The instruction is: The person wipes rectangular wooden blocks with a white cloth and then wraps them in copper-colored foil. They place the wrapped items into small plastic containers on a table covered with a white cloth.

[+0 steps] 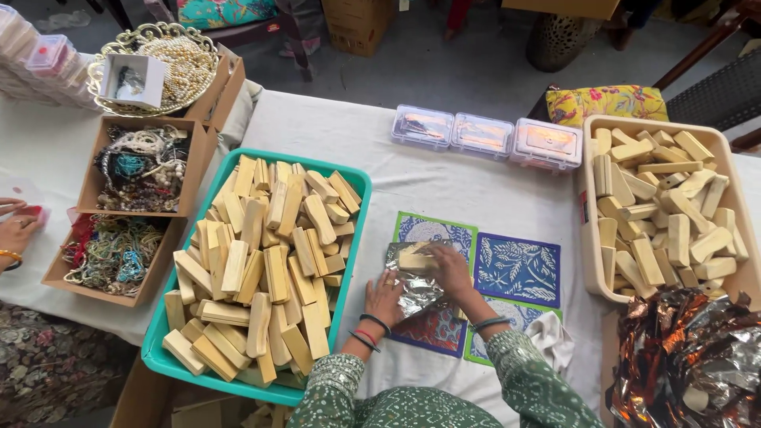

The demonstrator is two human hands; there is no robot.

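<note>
My left hand (386, 297) presses down on a sheet of silver foil (414, 287) that lies on the white tablecloth. My right hand (450, 269) holds a pale wooden block (414, 257) on the upper part of that foil, fingers curled over it. The foil overlaps printed cards, one green-edged (436, 228) and one dark blue (519, 269). A teal tray (361, 184) heaped with the same wooden blocks stands just left of my left hand.
A beige bin (588, 238) of wooden blocks stands at right, with crumpled copper and silver foil (686, 357) below it. Three clear plastic boxes (483, 135) line the far side. Cardboard boxes of beads (143, 166) and a gold dish (154, 67) are at left. Another person's hand (14, 231) shows at the left edge.
</note>
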